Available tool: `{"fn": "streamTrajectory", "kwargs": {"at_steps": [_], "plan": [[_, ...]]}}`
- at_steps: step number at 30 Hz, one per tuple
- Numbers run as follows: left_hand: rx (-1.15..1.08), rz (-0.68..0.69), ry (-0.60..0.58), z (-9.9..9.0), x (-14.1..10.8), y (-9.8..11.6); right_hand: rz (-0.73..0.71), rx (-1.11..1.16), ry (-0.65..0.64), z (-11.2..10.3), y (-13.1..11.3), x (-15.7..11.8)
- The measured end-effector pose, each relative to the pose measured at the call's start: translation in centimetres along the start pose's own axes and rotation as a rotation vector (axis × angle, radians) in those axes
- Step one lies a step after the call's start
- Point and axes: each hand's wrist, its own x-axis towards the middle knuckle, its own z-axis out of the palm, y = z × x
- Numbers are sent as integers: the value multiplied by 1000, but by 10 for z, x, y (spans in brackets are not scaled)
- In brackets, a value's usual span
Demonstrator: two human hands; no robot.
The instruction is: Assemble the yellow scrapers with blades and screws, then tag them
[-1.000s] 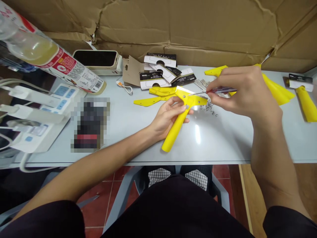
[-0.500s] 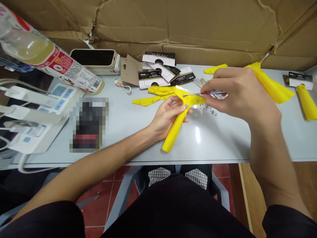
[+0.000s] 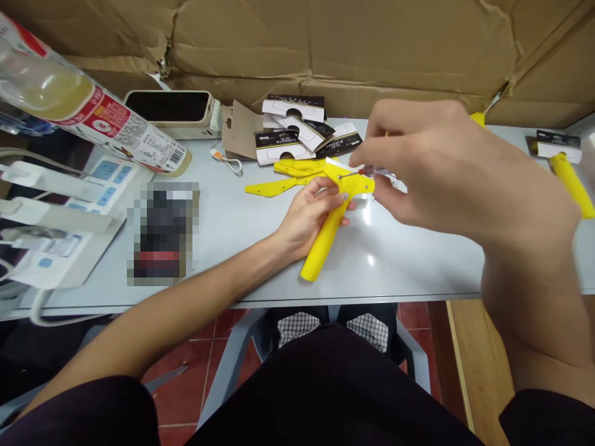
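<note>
My left hand is closed around a yellow plastic scraper. Its round handle slants toward the table's front edge, and a pale strip runs along the wide head. Between the thumb and fingers of my right hand is a small screwdriver with a thin metal shaft and a reddish, see-through handle, mostly hidden by the hand. The shaft's tip rests at a screw in the scraper's head. Another screw shows farther right on the head. Flat yellow plastic pieces lie just behind my left hand.
Black-and-white cardboard packages are piled behind the yellow pieces. A phone, a leaning drink bottle and a power strip occupy the left. Another yellow handle lies far right. Cardboard walls the back.
My right hand has turned and come nearer, with the screwdriver tip still at the screw. It now covers the loose screws and yellow parts behind it. My left hand keeps its hold.
</note>
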Motion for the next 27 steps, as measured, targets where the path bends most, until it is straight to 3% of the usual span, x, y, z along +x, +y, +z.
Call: {"fn": "streamTrajectory", "kwargs": {"at_steps": [5,12,16,21,27], "plan": [[-1,-9,8,1,0,1,70,24,101,-1,7,1],[-5,-26,-13,0,-2,2,162,344,359,31,11,-9],[-15,-34,-19,0,-2,2,190,388,404,42,12,-13],[-25,-34,-6,-1,0,2,32,260,615,54,21,-16],[-28,-31,-12,0,-1,2,-5,280,539,43,16,-16]]}}
